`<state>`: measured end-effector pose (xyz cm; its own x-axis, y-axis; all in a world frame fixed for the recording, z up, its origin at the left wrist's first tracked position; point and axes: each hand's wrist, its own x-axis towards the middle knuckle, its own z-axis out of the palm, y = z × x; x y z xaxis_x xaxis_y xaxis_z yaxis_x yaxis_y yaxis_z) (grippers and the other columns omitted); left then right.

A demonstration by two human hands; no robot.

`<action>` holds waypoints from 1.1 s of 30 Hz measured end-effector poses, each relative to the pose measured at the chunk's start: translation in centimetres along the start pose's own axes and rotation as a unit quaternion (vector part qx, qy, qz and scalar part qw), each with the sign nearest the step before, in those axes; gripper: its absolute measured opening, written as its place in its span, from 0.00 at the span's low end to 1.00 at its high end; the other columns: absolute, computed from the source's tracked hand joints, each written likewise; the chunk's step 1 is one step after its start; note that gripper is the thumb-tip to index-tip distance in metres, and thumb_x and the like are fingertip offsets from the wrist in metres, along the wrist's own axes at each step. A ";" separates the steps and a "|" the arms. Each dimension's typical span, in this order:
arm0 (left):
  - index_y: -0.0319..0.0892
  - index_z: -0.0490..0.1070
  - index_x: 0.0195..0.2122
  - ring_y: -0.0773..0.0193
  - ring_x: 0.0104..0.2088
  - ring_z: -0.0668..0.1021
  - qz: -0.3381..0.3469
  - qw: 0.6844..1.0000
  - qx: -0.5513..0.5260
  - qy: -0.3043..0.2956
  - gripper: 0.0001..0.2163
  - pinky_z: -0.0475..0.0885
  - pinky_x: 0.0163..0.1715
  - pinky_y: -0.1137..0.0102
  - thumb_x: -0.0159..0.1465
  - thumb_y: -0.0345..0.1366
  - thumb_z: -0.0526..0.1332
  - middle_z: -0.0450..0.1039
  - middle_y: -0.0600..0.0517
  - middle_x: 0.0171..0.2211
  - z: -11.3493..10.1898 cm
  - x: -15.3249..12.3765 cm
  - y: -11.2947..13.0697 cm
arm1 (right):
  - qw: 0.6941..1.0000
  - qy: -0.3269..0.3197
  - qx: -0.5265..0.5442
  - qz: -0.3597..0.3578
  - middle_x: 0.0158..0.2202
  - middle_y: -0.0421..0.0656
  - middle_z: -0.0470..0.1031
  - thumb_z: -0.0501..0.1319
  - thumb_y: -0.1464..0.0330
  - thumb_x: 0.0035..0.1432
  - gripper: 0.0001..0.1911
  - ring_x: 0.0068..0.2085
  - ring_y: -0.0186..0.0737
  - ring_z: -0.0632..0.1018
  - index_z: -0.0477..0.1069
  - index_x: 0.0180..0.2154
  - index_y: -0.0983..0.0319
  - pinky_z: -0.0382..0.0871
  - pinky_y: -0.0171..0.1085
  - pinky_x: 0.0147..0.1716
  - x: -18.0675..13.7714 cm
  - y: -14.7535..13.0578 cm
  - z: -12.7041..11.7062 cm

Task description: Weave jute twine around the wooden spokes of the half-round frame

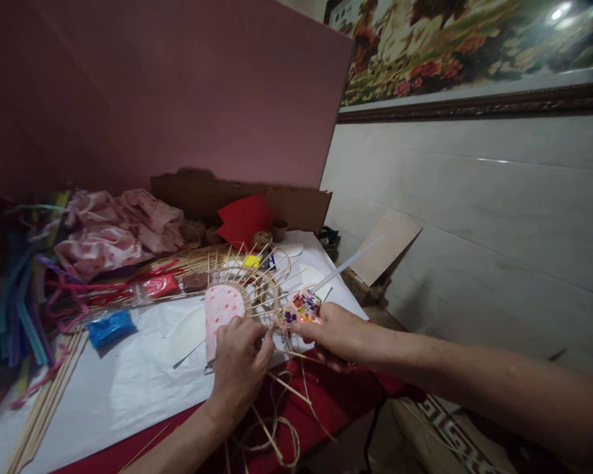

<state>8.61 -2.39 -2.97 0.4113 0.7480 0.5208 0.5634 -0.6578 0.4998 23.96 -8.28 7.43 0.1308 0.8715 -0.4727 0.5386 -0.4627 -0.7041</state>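
A half-round craft piece of thin wooden sticks and twine (264,289) fans out at the table's front edge, its middle covered by pink cloth with red dots (223,304). My left hand (242,359) is closed on the lower edge of this stick frame, fingers bent over the cloth. In my right hand (333,332) is a flower-patterned hot glue gun (304,308), a long clear glue stick (348,263) jutting from its back. The gun's front end is close to the frame's lower right side; whether it touches cannot be made out. Loose twine (277,428) hangs below.
White sheeting (148,375) covers the table over a red cloth. Wooden sticks (49,401), a blue packet (111,328), a red packet (159,286) and crumpled pink fabric (103,230) lie left. Behind stand a small pot (278,229) and cardboard (296,203). A tiled wall (474,191) rises right.
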 end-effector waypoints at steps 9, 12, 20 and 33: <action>0.42 0.68 0.25 0.60 0.29 0.68 0.009 1.000 0.001 0.001 0.08 0.58 0.33 0.64 0.60 0.33 0.56 0.70 0.53 0.24 0.1 0.0 -0.1 | 0.999 -0.011 0.043 0.012 0.11 0.34 0.61 0.54 0.61 0.57 0.16 0.11 0.27 0.62 0.60 0.20 0.62 0.53 0.27 0.08 -0.2 -0.3 0.2; 0.42 0.68 0.24 0.60 0.29 0.68 0.010 1.000 0.000 0.001 0.08 0.58 0.32 0.64 0.60 0.33 0.55 0.70 0.53 0.23 0.0 0.0 0.0 | 0.999 -0.008 0.043 0.010 0.12 0.35 0.61 0.53 0.60 0.56 0.18 0.11 0.27 0.62 0.60 0.19 0.62 0.53 0.27 0.07 -0.2 -0.3 0.2; 0.42 0.68 0.24 0.60 0.29 0.68 0.006 1.000 -0.004 -0.002 0.08 0.58 0.33 0.64 0.60 0.34 0.55 0.70 0.53 0.23 -0.1 0.1 0.0 | 0.998 -0.010 0.056 0.004 0.11 0.35 0.62 0.52 0.61 0.57 0.19 0.10 0.26 0.63 0.60 0.18 0.63 0.54 0.26 0.08 -0.2 -0.2 0.2; 0.43 0.69 0.25 0.60 0.29 0.68 0.004 1.000 -0.007 -0.001 0.08 0.58 0.33 0.64 0.60 0.34 0.55 0.70 0.53 0.24 0.0 0.0 0.0 | 0.995 -0.029 0.100 0.008 0.13 0.34 0.63 0.54 0.59 0.56 0.16 0.11 0.27 0.64 0.61 0.22 0.62 0.57 0.27 0.08 0.3 0.7 0.4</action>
<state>8.59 -2.36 -2.97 0.4181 0.7424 0.5234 0.5503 -0.6655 0.5044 24.00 -8.43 6.59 0.0865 0.8556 -0.5103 0.3595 -0.5046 -0.7850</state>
